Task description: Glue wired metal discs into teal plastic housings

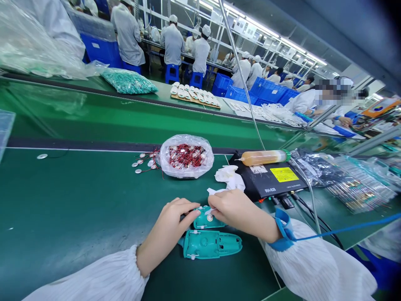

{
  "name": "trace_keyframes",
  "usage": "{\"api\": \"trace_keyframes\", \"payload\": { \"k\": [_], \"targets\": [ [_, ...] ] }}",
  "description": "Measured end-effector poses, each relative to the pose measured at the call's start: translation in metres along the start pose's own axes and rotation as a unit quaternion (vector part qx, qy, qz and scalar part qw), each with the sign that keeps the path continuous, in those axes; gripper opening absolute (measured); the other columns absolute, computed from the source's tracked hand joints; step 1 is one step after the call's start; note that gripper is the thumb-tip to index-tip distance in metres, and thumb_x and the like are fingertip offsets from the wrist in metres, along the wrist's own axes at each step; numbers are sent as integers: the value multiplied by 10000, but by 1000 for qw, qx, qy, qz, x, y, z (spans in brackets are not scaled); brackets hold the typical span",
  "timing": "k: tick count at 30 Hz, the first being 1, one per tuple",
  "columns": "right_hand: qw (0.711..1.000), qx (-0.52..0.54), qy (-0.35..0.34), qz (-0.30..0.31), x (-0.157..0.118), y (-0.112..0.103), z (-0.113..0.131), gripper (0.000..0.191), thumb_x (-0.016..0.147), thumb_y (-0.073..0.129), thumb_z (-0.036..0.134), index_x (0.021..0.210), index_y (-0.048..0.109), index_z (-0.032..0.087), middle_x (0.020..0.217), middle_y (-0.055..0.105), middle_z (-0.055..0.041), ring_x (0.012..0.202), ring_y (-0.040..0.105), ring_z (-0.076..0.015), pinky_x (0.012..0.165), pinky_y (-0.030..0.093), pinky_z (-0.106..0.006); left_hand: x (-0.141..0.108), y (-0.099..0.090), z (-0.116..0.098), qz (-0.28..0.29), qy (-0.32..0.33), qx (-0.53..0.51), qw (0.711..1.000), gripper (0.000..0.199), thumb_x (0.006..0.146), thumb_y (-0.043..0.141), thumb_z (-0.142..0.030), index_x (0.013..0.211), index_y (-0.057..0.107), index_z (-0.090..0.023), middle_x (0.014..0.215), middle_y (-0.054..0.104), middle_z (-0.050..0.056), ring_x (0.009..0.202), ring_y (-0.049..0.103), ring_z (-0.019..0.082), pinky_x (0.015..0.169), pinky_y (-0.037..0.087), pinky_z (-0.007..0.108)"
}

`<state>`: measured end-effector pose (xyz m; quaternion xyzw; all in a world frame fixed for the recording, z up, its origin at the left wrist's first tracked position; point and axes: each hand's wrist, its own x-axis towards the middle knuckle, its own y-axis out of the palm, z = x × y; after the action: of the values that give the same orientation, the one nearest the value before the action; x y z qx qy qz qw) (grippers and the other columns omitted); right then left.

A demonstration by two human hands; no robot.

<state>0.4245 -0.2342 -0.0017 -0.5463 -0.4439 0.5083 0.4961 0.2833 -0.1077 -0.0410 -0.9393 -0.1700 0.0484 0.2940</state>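
My left hand grips a teal plastic housing from its left side, with the fingers curled over its edge. My right hand sits over the same housing and pinches a white wipe against a round metal disc set in it. A second teal housing half lies on the green mat just below my hands. Farther up sit a crumpled white cloth and a clear bag of red-wired discs, with several loose wired discs beside it.
A black RH-928 controller holds an amber glue syringe and has cables running from it. Clear bagged parts lie to the right. A blue wrist strap circles my right wrist. Co-workers sit along benches beyond the conveyor belt.
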Motion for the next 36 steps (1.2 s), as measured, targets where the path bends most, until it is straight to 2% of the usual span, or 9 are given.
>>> {"api": "trace_keyframes", "payload": {
  "k": [9, 13, 17, 20, 23, 26, 29, 32, 36],
  "targets": [
    [985, 122, 58, -106, -14, -6, -9, 120, 852, 595, 179, 763, 515, 180, 621, 567, 46, 545, 524, -87, 500, 356, -193, 1, 0, 1, 6, -13, 14, 1000, 228, 865, 513, -260, 978, 710, -239, 925, 714, 5, 887, 622, 199, 783, 480, 326],
    [937, 218, 132, -238, -54, -26, -18, 143, 889, 532, 288, 772, 536, 204, 632, 560, 22, 539, 518, -112, 484, 417, -207, -1, 0, 1, -1, -4, 9, 1000, 222, 861, 511, -265, 956, 711, -247, 941, 715, 7, 885, 626, 198, 779, 487, 329],
    [897, 152, 246, -335, -109, -32, -35, 156, 840, 585, 392, 799, 569, 242, 680, 602, -3, 546, 553, -142, 491, 463, -243, -2, 0, 1, -4, -6, 7, 1000, 226, 861, 506, -267, 964, 707, -247, 938, 711, 8, 890, 623, 201, 782, 487, 340],
    [869, 116, 352, -329, -145, -24, -54, 188, 814, 601, 423, 838, 593, 236, 700, 640, -60, 556, 604, -179, 498, 500, -274, -2, 1, 2, -11, -5, 9, 1000, 222, 856, 510, -270, 957, 707, -253, 927, 711, 5, 876, 623, 199, 771, 489, 338],
    [872, 108, 390, -277, -162, -7, -67, 223, 816, 575, 438, 859, 619, 223, 722, 651, -88, 544, 623, -199, 447, 503, -284, -1, 1, 2, -12, -3, 10, 1000, 220, 851, 514, -280, 948, 710, -258, 913, 711, 0, 864, 624, 197, 773, 489, 336],
    [883, 77, 354, -297, -155, 8, -60, 197, 867, 496, 386, 898, 620, 237, 976, 631, -86, 694, 643, -208, 509, 531, -302, 0, 0, 1, -2, -16, 11, 1000, 223, 850, 510, -286, 946, 710, -259, 911, 710, -4, 869, 625, 199, 785, 485, 339],
    [910, 92, 237, -326, -126, 14, -33, 133, 898, 475, 222, 943, 599, 235, 975, 606, -73, 858, 610, -207, 700, 529, -327, 0, -1, -1, 7, -24, 14, 1000, 231, 851, 504, -291, 959, 707, -261, 916, 712, -6, 876, 623, 202, 783, 483, 342],
    [953, 140, 87, -254, -91, 16, -4, 188, 905, 458, 147, 1023, 587, 216, 1007, 575, -99, 914, 561, -214, 730, 512, -342, 0, -1, 0, 1, -14, 21, 1000, 226, 846, 510, -300, 949, 707, -265, 905, 713, -8, 854, 624, 197, 756, 490, 328],
    [969, 113, 25, -220, -58, 21, 12, 206, 903, 441, 158, 998, 618, 204, 1146, 500, -129, 1108, 426, -305, 858, 441, -495, 0, 0, 4, -14, 7, 28, 999, 217, 844, 514, -297, 937, 708, -267, 893, 714, -5, 834, 629, 185, 744, 492, 309]
  ]
}}
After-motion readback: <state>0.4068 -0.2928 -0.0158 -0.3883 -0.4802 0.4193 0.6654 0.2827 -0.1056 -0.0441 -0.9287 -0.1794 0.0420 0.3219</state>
